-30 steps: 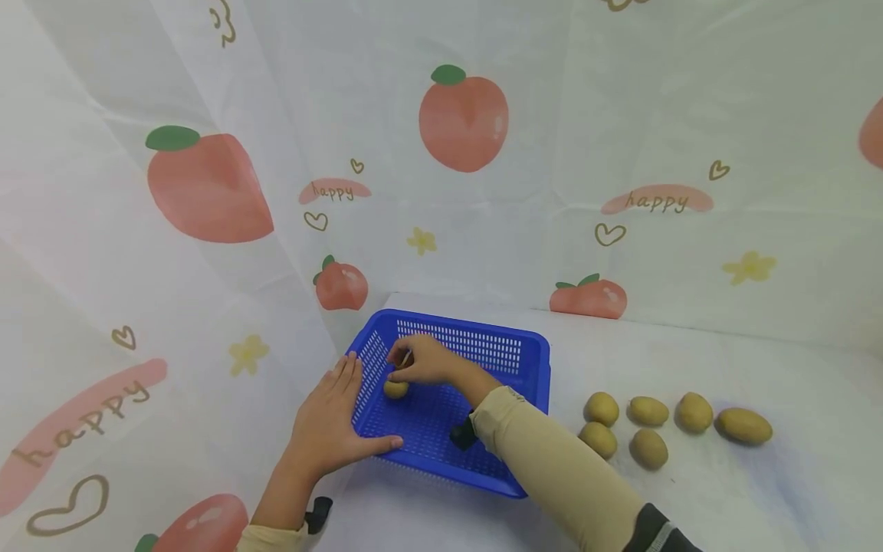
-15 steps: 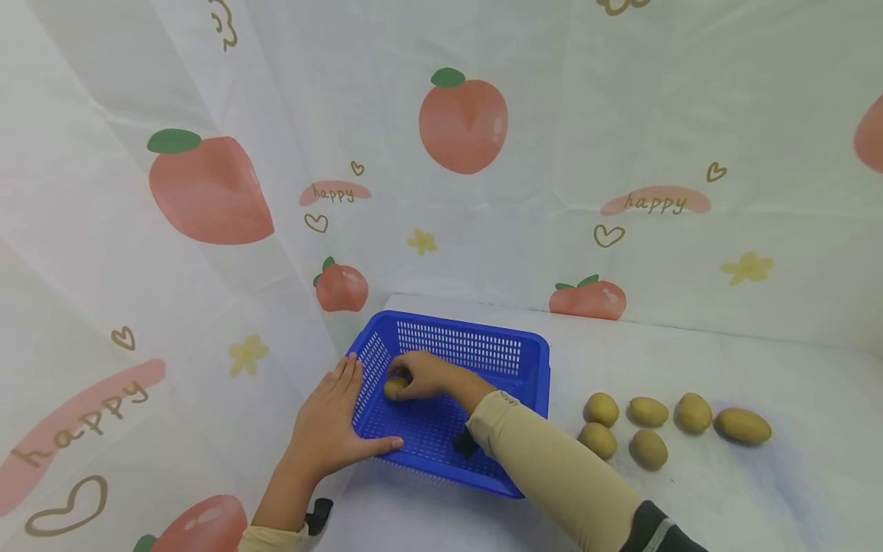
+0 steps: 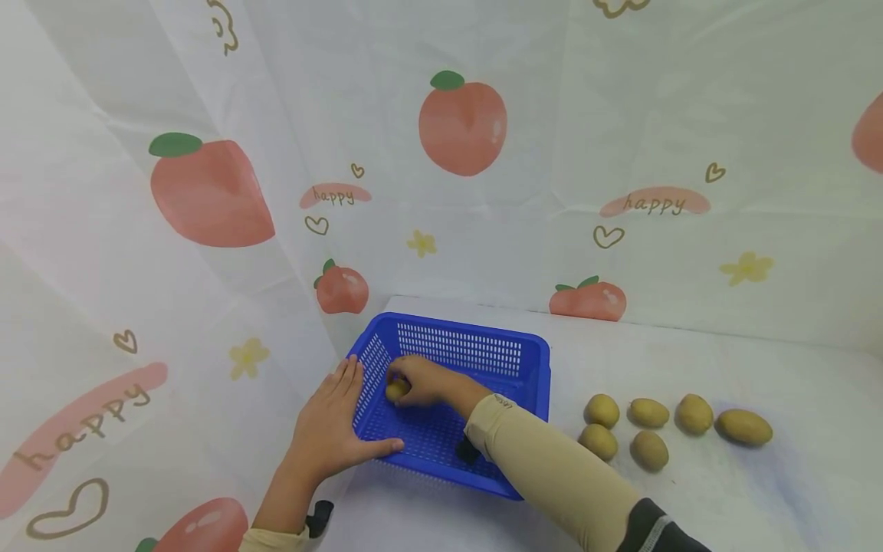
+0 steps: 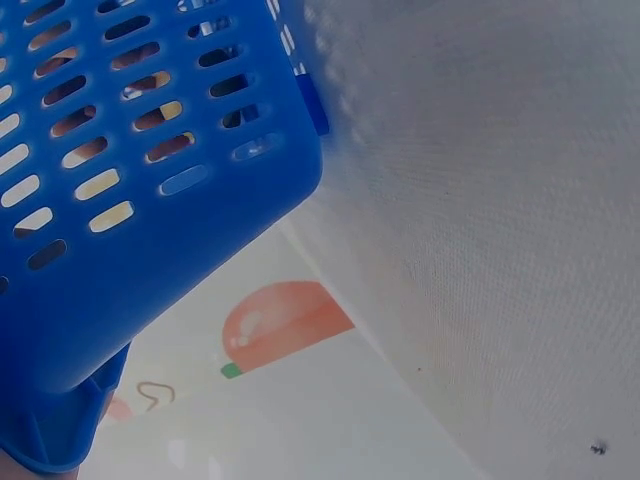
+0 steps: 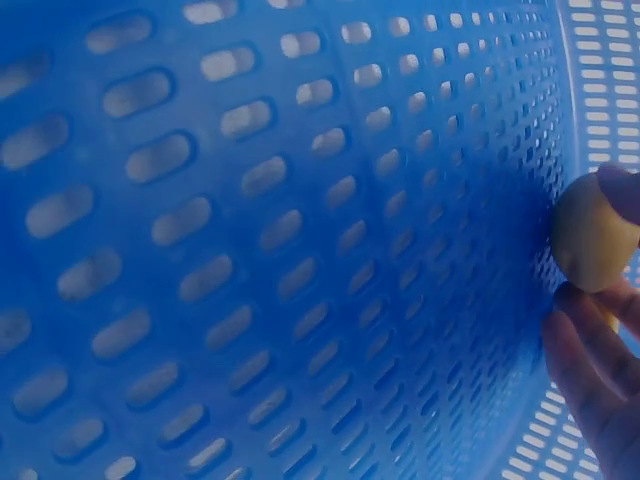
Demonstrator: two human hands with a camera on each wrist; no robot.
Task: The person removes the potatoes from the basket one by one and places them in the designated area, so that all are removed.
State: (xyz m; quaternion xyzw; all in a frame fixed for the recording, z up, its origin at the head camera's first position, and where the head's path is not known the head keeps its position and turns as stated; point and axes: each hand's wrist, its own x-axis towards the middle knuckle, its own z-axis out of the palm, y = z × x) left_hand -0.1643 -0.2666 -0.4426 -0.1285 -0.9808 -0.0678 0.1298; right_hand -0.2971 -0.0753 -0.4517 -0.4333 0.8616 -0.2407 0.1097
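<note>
A blue plastic basket (image 3: 476, 484) with slotted walls stands on the white tabletop. My left hand (image 3: 327, 429) rests along its left rim, fingers straight and thumb stretched over the near corner. Inside, toward the left end, my right hand (image 3: 424, 381) curls round a yellow-brown potato (image 3: 396, 391). The right wrist view shows this potato (image 5: 590, 235) low against the slotted floor, between thumb and fingers. A bit of yellow shows behind the fingers there, possibly a second potato, mostly hidden. In the left wrist view the basket's outer wall (image 4: 200, 220) fills the upper left.
Right of the basket, several potatoes (image 3: 648, 412) lie loose on the white cloth (image 3: 697, 506). A fruit-printed curtain (image 3: 524, 230) hangs behind and along the left side, close to the basket. My right forearm (image 3: 559, 468) crosses the basket's right near corner.
My right hand has lowered and shifted slightly right inside the basket, its fingers now round the potato at the left end. The left hand and the loose potatoes stay where they were.
</note>
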